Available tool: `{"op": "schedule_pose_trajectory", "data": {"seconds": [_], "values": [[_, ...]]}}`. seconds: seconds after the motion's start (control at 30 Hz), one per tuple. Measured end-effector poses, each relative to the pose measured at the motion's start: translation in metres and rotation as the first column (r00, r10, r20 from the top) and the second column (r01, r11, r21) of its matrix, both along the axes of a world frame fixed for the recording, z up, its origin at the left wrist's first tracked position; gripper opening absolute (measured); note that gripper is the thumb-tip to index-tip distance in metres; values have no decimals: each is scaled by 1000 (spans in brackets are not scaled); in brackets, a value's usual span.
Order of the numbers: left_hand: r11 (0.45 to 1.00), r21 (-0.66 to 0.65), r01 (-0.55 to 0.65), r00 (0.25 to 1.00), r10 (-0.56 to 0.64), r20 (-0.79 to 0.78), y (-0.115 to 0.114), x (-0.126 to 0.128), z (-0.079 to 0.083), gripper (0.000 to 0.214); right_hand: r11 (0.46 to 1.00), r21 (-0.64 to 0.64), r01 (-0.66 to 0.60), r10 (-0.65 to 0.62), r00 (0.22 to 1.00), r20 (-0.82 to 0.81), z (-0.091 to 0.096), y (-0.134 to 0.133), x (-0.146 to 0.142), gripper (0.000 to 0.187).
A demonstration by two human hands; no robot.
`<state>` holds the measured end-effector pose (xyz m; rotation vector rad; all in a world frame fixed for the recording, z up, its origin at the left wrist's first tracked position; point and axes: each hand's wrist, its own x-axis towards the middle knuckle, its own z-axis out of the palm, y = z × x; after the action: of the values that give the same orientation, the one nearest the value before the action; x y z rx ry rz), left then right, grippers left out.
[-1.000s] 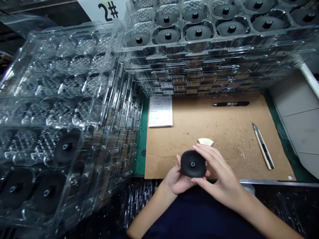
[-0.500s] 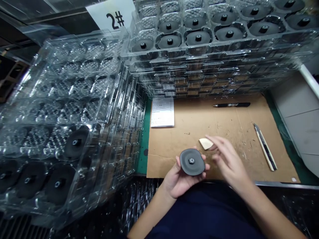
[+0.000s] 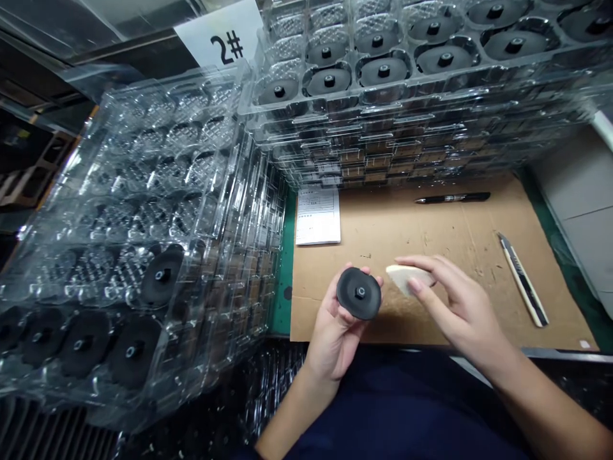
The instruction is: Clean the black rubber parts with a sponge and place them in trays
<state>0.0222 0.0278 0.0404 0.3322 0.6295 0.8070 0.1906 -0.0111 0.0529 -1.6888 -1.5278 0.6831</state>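
My left hand (image 3: 335,332) is closed around a round black rubber disc (image 3: 359,293) with a small hub at its centre, held over the near edge of a cardboard sheet (image 3: 460,249). My right hand (image 3: 454,306) pinches a small cream wedge-shaped piece (image 3: 402,276) just right of the disc. The two do not touch.
A stack of clear plastic trays (image 3: 143,211) with black discs in its near pockets stands on the left. Another tray stack (image 3: 421,108) fills the back. A paper slip (image 3: 318,215), a black pen (image 3: 453,198) and a utility knife (image 3: 524,281) lie on the cardboard. A "2#" sign (image 3: 225,45) stands behind.
My right hand let go of the disc, reached to the cream piece on the cardboard and picked it up. My left hand kept the disc and tilted it slightly.
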Motion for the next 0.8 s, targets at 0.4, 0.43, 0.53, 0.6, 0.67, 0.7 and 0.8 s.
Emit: {"op": "schedule_pose_trajectory", "data": {"seconds": [0.4, 0.43, 0.53, 0.6, 0.67, 0.7, 0.8], "values": [[993, 120, 8, 995, 4, -104, 1, 12, 20, 53, 932, 313, -181, 191, 981, -2, 44, 14, -27, 27], [991, 130, 2, 994, 12, -109, 3, 12, 21, 56, 934, 299, -193, 208, 978, -18, 44, 13, -27, 29], [991, 133, -19, 991, 36, -130, 6, 13, 24, 56, 949, 219, -228, 247, 967, -64, 47, 11, -27, 26], [989, 144, 5, 991, 14, -132, 7, 15, 26, 50, 944, 281, -172, 190, 981, -38, 49, 14, -28, 25], [983, 177, 55, 994, -37, -104, 9, 16, 28, 50, 919, 362, -159, 169, 986, 4, 50, 14, -26, 28], [979, 189, 75, 995, -61, -78, 9, 16, 28, 51, 910, 373, -184, 193, 981, 14, 50, 13, -25, 29], [979, 178, 102, 995, -102, -10, 11, 14, 25, 61, 921, 274, -276, 284, 959, 8, 48, 1, -13, 30]]}}
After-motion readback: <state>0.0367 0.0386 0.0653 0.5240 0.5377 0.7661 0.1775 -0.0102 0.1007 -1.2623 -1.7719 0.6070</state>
